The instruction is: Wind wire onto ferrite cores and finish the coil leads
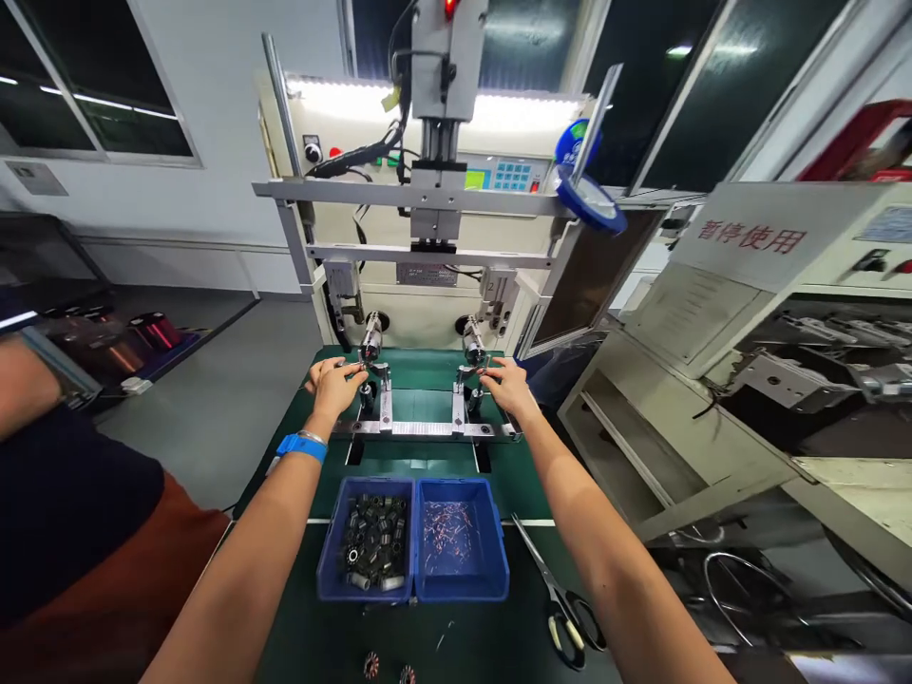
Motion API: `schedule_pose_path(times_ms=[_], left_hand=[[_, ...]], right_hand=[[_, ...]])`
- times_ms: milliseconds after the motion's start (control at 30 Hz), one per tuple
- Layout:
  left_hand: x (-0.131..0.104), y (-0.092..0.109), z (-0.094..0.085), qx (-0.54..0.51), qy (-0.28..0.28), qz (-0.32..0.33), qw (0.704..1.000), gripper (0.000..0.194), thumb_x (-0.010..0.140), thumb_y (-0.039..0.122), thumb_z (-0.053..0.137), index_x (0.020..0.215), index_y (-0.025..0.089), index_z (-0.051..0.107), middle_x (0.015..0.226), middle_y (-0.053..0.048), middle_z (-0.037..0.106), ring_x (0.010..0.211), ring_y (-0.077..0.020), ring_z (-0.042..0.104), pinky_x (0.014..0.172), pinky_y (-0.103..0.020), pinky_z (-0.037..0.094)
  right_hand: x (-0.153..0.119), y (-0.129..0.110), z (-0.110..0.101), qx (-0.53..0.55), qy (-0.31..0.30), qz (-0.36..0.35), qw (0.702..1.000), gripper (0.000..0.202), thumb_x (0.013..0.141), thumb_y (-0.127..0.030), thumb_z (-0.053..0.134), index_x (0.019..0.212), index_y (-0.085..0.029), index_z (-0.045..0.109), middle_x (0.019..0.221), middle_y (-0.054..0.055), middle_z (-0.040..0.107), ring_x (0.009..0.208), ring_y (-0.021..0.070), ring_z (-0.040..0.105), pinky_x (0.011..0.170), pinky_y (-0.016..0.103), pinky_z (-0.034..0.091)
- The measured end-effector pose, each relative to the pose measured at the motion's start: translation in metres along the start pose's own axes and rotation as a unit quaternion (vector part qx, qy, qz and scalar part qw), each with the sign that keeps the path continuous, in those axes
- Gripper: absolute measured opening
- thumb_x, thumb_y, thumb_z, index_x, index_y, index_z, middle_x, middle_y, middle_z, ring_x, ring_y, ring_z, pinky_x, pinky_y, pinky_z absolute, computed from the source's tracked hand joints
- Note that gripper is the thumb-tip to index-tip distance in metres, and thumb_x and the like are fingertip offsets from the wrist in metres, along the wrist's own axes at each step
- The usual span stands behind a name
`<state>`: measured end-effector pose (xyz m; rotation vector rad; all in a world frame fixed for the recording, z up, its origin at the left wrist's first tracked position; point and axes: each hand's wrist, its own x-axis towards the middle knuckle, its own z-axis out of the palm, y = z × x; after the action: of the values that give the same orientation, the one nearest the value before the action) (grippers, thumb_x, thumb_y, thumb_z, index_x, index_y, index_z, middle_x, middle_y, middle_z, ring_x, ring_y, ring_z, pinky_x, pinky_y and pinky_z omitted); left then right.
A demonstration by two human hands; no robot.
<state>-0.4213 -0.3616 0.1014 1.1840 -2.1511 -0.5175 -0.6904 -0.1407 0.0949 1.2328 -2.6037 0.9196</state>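
Observation:
Both of my hands are raised to the paired heads of a winding machine. My left hand [334,388] has thumb and forefinger pinched together beside the left spindle [371,337]. At the right spindle [473,340], my right hand [507,385] is pinched in much the same way. Whatever lies between the fingertips is too small to make out. A metal fixture bar [420,429] with two upright arms stands between my hands. Closer to me, one blue bin [329,560] holds dark ring-shaped cores, and the adjoining blue bin [495,560] holds copper wire scraps.
Scissors [552,584] lie right of the bins, under my right forearm. Two small copper-wound cores [371,665] sit at the table's near edge. A blue spool [591,201] hangs on the machine frame. Another person [78,513] is close on the left; a second machine [719,285] stands right.

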Motion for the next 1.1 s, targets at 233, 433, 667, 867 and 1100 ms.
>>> schedule_pose_path(times_ms=[233,433,667,867,1100], left_hand=[[-0.02,0.022,-0.019,0.023,-0.026,0.001,0.999,0.03,0.09,0.032,0.057,0.116,0.025,0.069,0.149,-0.01,0.043,0.137,-0.0358,0.029,0.105,-0.054,0.031],[-0.125,0.008,-0.081,0.013,-0.245,0.186,0.951,0.015,0.08,0.025,0.068,0.089,0.033,0.076,0.107,0.0,0.071,0.111,-0.0254,0.055,0.095,-0.038,0.038],[-0.213,-0.008,-0.098,0.057,-0.377,0.23,0.895,0.016,0.074,0.02,0.073,0.087,0.029,0.076,0.092,-0.004,0.072,0.098,-0.0273,0.056,0.084,-0.042,0.033],[-0.217,-0.005,-0.095,0.05,-0.377,0.216,0.899,0.014,0.076,0.015,0.067,0.085,0.026,0.067,0.093,-0.002,0.073,0.096,-0.0243,0.058,0.089,-0.041,0.034],[-0.215,-0.008,-0.089,0.06,-0.394,0.196,0.896,0.023,0.076,0.016,0.071,0.095,0.028,0.072,0.095,-0.002,0.075,0.097,-0.0234,0.06,0.089,-0.04,0.035]], right_hand=[[-0.02,-0.039,-0.017,0.009,0.042,0.057,0.997,0.023,0.089,-0.027,0.063,0.11,-0.017,0.066,0.138,0.011,0.05,0.133,0.0356,0.036,0.105,0.061,0.032],[-0.158,-0.113,-0.021,0.056,-0.076,-0.182,0.979,0.016,0.087,-0.031,0.06,0.096,-0.027,0.074,0.123,0.008,0.063,0.125,0.0314,0.044,0.106,0.054,0.034],[-0.257,-0.151,0.008,0.055,-0.228,-0.285,0.93,0.012,0.081,-0.019,0.066,0.089,-0.018,0.075,0.132,0.013,0.062,0.137,0.0403,0.035,0.108,0.066,0.027],[-0.255,-0.144,0.012,0.074,-0.201,-0.254,0.943,0.015,0.08,-0.011,0.063,0.088,-0.022,0.071,0.119,0.007,0.069,0.132,0.0373,0.042,0.103,0.061,0.036],[-0.253,-0.131,0.012,0.205,-0.052,-0.255,0.943,0.019,0.089,-0.01,0.049,0.098,-0.026,0.054,0.107,0.008,0.07,0.117,0.0306,0.055,0.093,0.054,0.051]])
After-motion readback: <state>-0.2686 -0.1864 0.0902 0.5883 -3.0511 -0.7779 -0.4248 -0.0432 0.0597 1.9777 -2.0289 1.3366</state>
